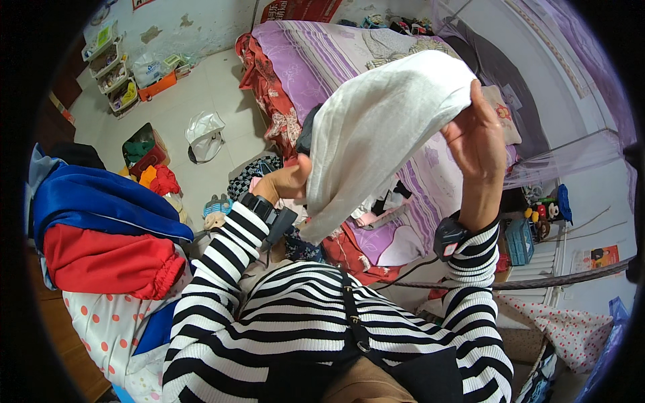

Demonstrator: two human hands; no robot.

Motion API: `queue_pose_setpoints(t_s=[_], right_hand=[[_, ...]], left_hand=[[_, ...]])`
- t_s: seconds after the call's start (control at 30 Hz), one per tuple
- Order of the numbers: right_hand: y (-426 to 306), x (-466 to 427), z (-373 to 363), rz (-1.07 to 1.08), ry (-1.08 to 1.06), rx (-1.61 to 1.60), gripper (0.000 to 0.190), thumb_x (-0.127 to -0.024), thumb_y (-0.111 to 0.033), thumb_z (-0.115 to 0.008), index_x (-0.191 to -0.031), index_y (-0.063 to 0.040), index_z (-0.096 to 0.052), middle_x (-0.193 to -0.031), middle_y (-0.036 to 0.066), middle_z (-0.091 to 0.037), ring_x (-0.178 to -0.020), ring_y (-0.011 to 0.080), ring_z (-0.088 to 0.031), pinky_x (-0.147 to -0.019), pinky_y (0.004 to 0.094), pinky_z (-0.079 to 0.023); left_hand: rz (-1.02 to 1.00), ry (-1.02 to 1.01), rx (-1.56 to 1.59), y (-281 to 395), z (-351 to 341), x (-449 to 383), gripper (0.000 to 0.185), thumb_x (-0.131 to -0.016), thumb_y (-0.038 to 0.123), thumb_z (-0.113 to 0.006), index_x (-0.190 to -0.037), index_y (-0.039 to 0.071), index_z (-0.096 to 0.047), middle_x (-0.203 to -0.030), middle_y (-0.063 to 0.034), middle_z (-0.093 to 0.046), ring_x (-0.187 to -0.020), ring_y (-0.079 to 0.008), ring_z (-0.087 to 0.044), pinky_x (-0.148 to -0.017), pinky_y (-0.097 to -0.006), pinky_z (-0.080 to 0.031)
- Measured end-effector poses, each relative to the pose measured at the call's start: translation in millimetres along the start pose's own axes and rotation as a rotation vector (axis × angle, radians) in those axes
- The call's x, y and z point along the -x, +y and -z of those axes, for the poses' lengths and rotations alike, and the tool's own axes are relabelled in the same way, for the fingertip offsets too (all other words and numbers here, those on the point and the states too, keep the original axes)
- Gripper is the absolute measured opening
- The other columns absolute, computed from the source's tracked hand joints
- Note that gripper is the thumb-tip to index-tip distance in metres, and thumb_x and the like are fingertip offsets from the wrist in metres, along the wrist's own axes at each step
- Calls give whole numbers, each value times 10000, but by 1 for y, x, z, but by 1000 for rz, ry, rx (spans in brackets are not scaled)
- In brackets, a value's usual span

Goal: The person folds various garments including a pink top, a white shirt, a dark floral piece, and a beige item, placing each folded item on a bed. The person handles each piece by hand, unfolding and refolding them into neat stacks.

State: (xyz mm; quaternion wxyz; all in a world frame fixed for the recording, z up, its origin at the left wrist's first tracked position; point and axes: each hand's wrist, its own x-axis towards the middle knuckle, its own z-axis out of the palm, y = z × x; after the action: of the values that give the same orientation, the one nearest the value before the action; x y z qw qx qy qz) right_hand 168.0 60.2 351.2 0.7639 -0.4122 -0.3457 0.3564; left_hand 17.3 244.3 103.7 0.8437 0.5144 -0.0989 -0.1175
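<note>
A white cloth [388, 116], perhaps a garment, is stretched between my two hands above the bed. My left hand [287, 180] grips its lower left side, thumb up and fingers behind the fabric. At the upper right end, my right hand [476, 133] is raised with its fingertips under the cloth's edge. The fabric hides part of the bed and most of my left fingers. Beneath it lies a purple and white striped bed sheet [322, 55]. Small clothes, among them a pale pink piece [403, 247], rest on the bed's near side.
Blue clothing [101, 201] and red clothing [111, 259] are piled at my left. On the tiled floor are a white plastic bag [205, 135], a bin [146, 148] and a plush toy [216, 214]. Stacked baskets [113, 75] stand by the wall. A dark cord [564, 279] crosses at right.
</note>
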Motion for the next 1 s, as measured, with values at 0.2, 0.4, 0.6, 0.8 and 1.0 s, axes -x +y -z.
queue_pose_setpoints(t_s=[0.2,0.4,0.6,0.8,1.0], right_hand=[[3,-27,77,-2,172,65,395,-981,-268,-398,-1189,65,-445,-1110,186,-573,-971,263,-619,-739,371,-579],[72,16,213,-371,496,286,317,-970,-243,-423,-1041,38,-553,-905,110,-628,-709,155,-611,-538,245,-511],[128,52,199,-590,405,256,385,-956,-316,-459,-1141,19,-500,-1071,160,-562,-914,251,-594,-733,355,-541],[117,65,181,-632,463,383,653,-909,-525,-463,-1242,36,-457,-1138,176,-555,-956,287,-604,-764,394,-538],[114,62,132,-626,31,463,567,-939,-501,-410,-1200,-7,-500,-1237,135,-533,-1146,213,-515,-918,371,-457]], left_hand=[[-25,-65,133,-7,-15,-14,727,-781,193,-728,-1372,7,-348,-1322,-132,-477,-1208,-229,-458,-1007,-373,-370],[-20,39,-239,65,-49,-14,569,-888,305,-608,-1322,-14,-424,-1248,-95,-527,-1139,-184,-477,-979,-315,-368],[60,-88,-408,84,-54,-34,483,-948,336,-505,-1292,-1,-468,-1213,-52,-542,-1094,-146,-471,-953,-287,-367],[-73,156,-245,71,-48,-51,491,-952,363,-488,-1298,16,-455,-1213,-56,-537,-1089,-135,-486,-959,-290,-375],[-113,283,-307,61,-45,-63,465,-956,348,-484,-1284,19,-463,-1183,-42,-548,-1073,-126,-494,-940,-288,-386]])
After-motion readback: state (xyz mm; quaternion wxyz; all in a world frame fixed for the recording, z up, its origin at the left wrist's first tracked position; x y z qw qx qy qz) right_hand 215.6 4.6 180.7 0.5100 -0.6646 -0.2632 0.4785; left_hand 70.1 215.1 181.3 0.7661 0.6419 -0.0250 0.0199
